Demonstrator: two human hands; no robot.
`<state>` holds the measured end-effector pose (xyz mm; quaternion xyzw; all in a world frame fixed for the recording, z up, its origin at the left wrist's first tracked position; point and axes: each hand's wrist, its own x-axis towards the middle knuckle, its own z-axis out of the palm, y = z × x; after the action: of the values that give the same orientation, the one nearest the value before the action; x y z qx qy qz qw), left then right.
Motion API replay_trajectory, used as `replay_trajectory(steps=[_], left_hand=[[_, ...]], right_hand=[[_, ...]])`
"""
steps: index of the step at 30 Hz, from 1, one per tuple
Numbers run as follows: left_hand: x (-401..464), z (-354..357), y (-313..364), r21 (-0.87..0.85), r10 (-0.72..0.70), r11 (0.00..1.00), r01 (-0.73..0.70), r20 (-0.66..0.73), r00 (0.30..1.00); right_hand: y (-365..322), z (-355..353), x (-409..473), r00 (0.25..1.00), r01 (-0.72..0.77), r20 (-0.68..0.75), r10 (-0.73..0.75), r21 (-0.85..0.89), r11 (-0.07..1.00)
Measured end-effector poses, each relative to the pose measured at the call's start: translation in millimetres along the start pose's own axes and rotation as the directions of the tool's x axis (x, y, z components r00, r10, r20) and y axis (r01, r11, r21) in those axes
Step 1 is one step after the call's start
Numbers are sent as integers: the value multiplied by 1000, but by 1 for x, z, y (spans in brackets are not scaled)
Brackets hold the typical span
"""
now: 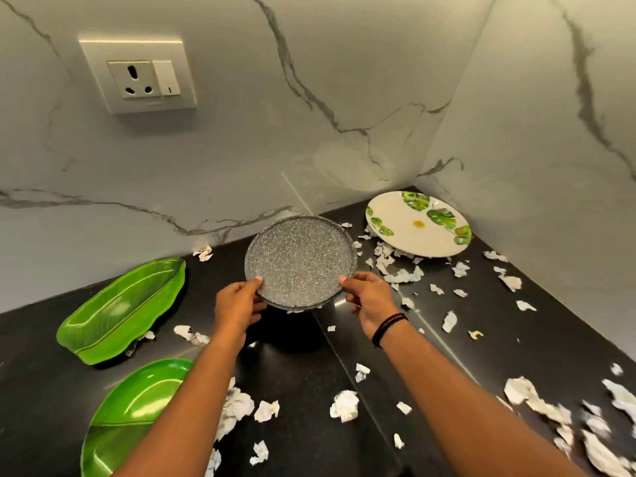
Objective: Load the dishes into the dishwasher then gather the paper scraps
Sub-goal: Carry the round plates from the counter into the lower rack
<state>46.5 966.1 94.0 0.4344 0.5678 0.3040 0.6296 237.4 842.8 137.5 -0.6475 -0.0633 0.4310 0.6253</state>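
left hand [239, 302] and right hand [366, 297] pinch opposite near edges of the round speckled grey plate [300, 261], likely stiff, breakable, best held by its rim.

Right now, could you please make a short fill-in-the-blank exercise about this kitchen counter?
1. Both hands, the left hand and the right hand, hold the speckled ____ plate.
2. The white plate in the corner has green ____ printed on it.
3. Torn ____ scraps lie over the black counter.

Missing words: grey; leaves; paper
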Motion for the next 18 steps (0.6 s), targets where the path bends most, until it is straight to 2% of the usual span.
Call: replay_trajectory(steps=[6, 11, 14, 18], left_hand=[[-34, 52, 10, -40, 25, 999, -23, 52, 998], [-84, 107, -8, 57, 6, 998, -17, 192, 981], [-123, 148, -28, 147, -21, 989, -26, 307, 951], [-194, 195, -54, 202, -48, 978, -58, 481, 875]], right_hand=[[12, -82, -57, 996, 51, -82, -42, 106, 993], [23, -160, -117, 973, 112, -217, -75, 162, 980], [30, -209, -159, 939, 184, -327, -105, 223, 957], [48, -275, -219, 844, 284, -526, -110, 264, 922]])
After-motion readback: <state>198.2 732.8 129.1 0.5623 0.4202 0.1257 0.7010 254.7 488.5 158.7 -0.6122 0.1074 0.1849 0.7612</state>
